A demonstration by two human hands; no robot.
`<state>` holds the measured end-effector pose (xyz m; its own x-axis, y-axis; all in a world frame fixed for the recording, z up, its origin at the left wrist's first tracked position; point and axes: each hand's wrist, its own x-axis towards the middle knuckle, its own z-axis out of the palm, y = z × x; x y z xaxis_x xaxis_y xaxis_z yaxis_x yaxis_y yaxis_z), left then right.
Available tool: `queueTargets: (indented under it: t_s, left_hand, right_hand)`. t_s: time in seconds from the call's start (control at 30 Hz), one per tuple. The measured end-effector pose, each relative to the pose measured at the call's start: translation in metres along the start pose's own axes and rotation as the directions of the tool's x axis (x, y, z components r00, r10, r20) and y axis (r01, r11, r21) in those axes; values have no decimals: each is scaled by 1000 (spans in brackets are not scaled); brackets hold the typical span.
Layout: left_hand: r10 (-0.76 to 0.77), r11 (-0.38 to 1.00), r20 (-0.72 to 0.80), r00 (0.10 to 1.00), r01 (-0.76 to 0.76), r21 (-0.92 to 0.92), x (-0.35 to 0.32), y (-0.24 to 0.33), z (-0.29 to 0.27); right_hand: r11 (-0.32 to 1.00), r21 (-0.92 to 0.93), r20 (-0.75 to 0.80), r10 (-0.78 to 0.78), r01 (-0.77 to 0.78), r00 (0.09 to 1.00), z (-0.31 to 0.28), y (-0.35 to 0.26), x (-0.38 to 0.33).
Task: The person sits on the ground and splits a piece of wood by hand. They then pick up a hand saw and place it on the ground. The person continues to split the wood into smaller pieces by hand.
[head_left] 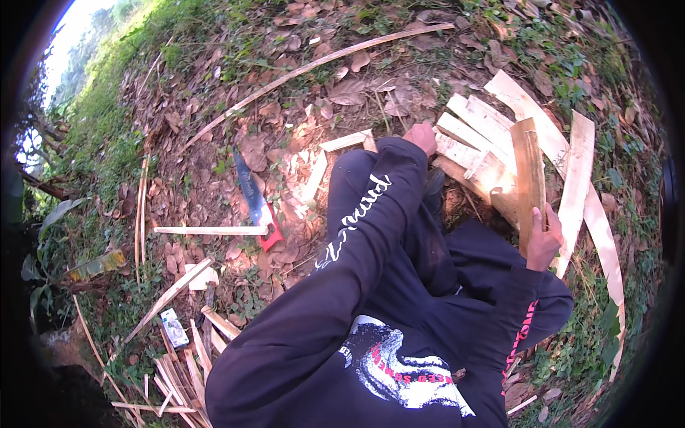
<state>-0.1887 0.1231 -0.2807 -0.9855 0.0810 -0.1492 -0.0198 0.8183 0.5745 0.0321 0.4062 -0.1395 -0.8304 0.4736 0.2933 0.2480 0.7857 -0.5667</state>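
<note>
Looks like we're mid-sorting on the split wood: the right hand (542,239) has its fingers wrapped around the near end of a brownish wooden slat (529,175), held on edge over the fanned pile of pale slats (485,128) on the right, while the left hand (422,137) reaches across to the pile's far-left side, curled like a fist, though I can't tell if it's gripping anything. My guess is the slat needs lining up with the others next; the saw (255,203) lies on the leaves well off to the left.
</note>
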Motion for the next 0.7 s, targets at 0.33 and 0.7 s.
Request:
queueTargets:
  t_s: [0.33, 0.7]
  left_hand:
    - [2, 990, -377, 926, -54, -127, 7, 29, -11]
    - [-88, 548, -42, 995, 13, -836, 14, 38, -41]
  right_hand:
    - [998, -18, 32, 65, -65, 997, 0, 10, 2]
    - [998, 4, 43, 60, -60, 997, 1, 5, 1]
